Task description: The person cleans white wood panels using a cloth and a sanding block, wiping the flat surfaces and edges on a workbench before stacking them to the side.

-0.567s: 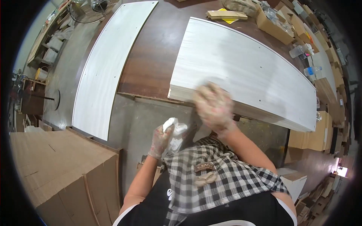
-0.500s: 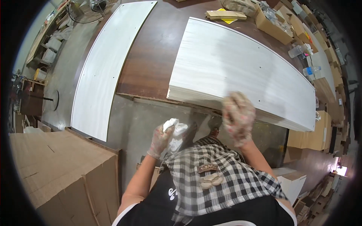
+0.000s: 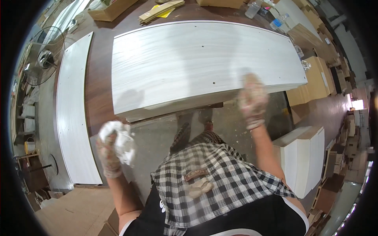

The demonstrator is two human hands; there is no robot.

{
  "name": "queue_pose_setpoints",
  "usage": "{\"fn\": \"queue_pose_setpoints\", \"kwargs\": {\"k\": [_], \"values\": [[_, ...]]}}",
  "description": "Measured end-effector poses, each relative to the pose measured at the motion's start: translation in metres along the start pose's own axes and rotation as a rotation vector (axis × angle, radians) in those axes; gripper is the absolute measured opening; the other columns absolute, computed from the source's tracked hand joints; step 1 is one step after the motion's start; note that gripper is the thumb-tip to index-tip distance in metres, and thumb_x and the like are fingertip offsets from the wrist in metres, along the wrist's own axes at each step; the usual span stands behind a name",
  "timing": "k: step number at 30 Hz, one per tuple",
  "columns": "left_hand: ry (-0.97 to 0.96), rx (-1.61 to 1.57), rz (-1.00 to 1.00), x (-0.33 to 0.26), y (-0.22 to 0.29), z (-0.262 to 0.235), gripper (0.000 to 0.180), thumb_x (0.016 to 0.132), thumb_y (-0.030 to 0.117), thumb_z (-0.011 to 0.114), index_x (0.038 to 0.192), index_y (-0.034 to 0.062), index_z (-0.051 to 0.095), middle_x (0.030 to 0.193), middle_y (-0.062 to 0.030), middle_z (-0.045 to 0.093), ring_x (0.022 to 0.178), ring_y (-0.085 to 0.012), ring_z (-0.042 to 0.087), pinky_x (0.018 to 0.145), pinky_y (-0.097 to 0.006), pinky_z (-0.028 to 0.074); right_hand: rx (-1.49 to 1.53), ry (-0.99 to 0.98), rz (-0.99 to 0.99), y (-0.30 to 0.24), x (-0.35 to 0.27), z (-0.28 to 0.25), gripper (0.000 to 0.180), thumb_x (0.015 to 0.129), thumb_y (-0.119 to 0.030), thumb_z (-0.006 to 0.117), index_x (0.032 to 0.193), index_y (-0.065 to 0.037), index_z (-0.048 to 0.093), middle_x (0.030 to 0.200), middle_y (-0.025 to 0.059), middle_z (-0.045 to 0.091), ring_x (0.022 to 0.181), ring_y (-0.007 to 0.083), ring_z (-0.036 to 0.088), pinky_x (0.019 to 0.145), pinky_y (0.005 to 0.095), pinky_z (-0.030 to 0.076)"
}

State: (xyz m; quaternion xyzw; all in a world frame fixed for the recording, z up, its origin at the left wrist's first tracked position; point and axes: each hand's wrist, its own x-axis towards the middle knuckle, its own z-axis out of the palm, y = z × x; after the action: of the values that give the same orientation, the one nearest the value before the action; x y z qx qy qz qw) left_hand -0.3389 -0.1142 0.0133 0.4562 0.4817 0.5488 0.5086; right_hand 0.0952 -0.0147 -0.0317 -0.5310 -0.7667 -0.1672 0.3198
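Observation:
My left hand (image 3: 108, 157), in a stained thin glove, is closed around a crumpled white cloth (image 3: 125, 144), held low in front of the table's near edge. A stack of long white wood-grain panels (image 3: 165, 59) lies before me, its top face dotted with small dark holes. Over the stack's near edge, toward its right end, is my right hand (image 3: 254, 100), gloved as well. Motion smears its fingers, so their grip and whether they touch the panel cannot be made out. At the left, a single white panel (image 3: 74, 118) rests partly on the brown table (image 3: 100, 86).
Wooden strips (image 3: 161, 11) lie on something yellow behind the stack. Plastic bottles (image 3: 279, 21) stand at the far right. A cage fan (image 3: 45, 59) is at the far left, cartons (image 3: 75, 212) at the lower left. White boxy pieces (image 3: 301, 157) stand near my right arm.
The view has swung, so the stack appears further left and more level. My left hand has moved left with the cloth, away from my body. My right hand stays by the stack's near edge.

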Motion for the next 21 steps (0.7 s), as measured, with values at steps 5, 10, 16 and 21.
{"fn": "queue_pose_setpoints", "kwargs": {"k": [5, 10, 16, 21], "values": [[0.038, 0.084, 0.214, 0.060, 0.009, -0.009, 0.053, 0.095, 0.042, 0.052, 0.125, -0.0017, 0.056, 0.115, -0.0116, 0.063, 0.099, -0.0215, 0.061, 0.084, -0.034, 0.051, -0.203, -0.031, 0.512, 0.083, -0.016, -0.039, 0.034, 0.088, -0.013, 0.058, 0.120, 0.000, 0.061, 0.113, 0.0198, 0.063, 0.100, 0.0357, 0.061, 0.087, 0.0437, 0.049], [0.262, 0.435, 0.280, 0.100, -0.010, -0.010, 0.043, 0.094, 0.028, 0.056, 0.121, -0.0055, 0.059, 0.111, -0.0120, 0.065, 0.100, -0.0225, 0.062, 0.090, -0.033, 0.049, 0.080, 0.068, 0.101, 0.036, -0.031, -0.004, 0.039, 0.082, -0.018, 0.061, 0.120, -0.009, 0.063, 0.122, 0.0128, 0.062, 0.108, 0.0320, 0.059, 0.091, 0.0437, 0.048], [0.296, 0.677, 0.020, 0.131, -0.010, -0.075, 0.043, 0.095, 0.033, 0.058, 0.121, -0.0013, 0.062, 0.105, -0.0084, 0.067, 0.093, -0.0177, 0.062, 0.082, -0.030, 0.050, -0.489, 0.086, 0.600, 0.255, -0.120, -0.035, 0.036, 0.095, -0.030, 0.052, 0.125, -0.013, 0.060, 0.125, 0.0164, 0.057, 0.114, 0.0359, 0.053, 0.095, 0.0460, 0.043], [0.398, 0.736, 0.241, 0.112, -0.028, -0.110, 0.038, 0.097, 0.024, 0.057, 0.125, -0.0012, 0.060, 0.120, -0.0107, 0.065, 0.105, -0.0197, 0.062, 0.089, -0.031, 0.052, -0.122, 0.240, 0.732, 0.278, -0.063, -0.070, 0.036, 0.093, -0.025, 0.056, 0.122, -0.004, 0.061, 0.122, 0.0202, 0.060, 0.116, 0.0356, 0.054, 0.101, 0.0419, 0.040]]}}
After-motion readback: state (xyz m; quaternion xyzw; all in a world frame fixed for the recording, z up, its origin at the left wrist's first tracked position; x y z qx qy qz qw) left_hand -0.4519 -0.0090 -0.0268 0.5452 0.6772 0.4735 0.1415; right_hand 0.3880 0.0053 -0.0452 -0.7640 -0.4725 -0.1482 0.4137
